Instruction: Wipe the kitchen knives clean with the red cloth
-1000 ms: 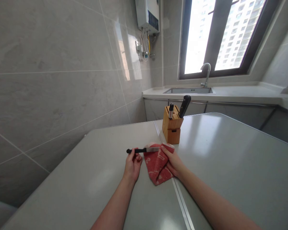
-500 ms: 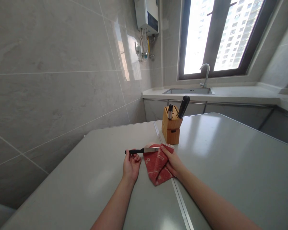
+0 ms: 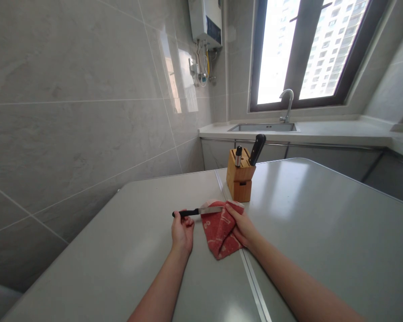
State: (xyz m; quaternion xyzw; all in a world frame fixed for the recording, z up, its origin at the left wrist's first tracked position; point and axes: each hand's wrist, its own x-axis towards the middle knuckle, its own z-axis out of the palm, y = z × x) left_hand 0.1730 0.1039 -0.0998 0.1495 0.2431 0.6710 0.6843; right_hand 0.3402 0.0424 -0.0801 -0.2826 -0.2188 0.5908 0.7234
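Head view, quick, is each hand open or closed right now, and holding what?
Left hand: closed, holding the slim metal knife with a black handle.
Right hand: closed, holding the red cloth with pale markings.

Knife handle (image 3: 190, 212) in the left hand (image 3: 182, 233) looked smooth plastic; blade (image 3: 208, 209), right of that grip, was shiny metal. Towel (image 3: 218, 230) in the right hand (image 3: 244, 227) was matt, fuzzy cloth. Knife block (image 3: 242, 190) beyond both grips was smooth wood. Tabletop (image 3: 144, 250) below was smooth, glossy, seam strip (image 3: 254, 281) metal. Wall tiles (image 3: 77, 134) left of the grips looked polished.
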